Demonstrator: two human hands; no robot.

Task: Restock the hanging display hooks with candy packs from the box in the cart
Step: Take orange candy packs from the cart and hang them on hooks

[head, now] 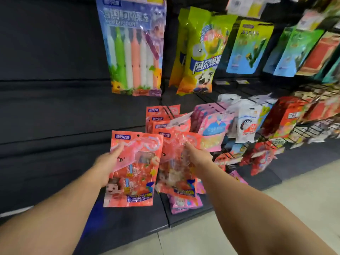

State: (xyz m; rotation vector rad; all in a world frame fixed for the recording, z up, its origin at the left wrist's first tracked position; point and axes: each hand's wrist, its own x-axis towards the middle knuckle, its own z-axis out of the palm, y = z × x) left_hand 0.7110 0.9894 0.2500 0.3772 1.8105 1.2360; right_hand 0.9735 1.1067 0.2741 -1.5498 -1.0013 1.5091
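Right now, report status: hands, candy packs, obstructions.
Left hand grips one red candy pack. Right hand on the front hanging red pack. Nothing blocking.

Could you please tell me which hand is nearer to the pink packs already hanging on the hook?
Right. The right hand touches the front hanging pink pack; the left hand holds a separate pack beside them.
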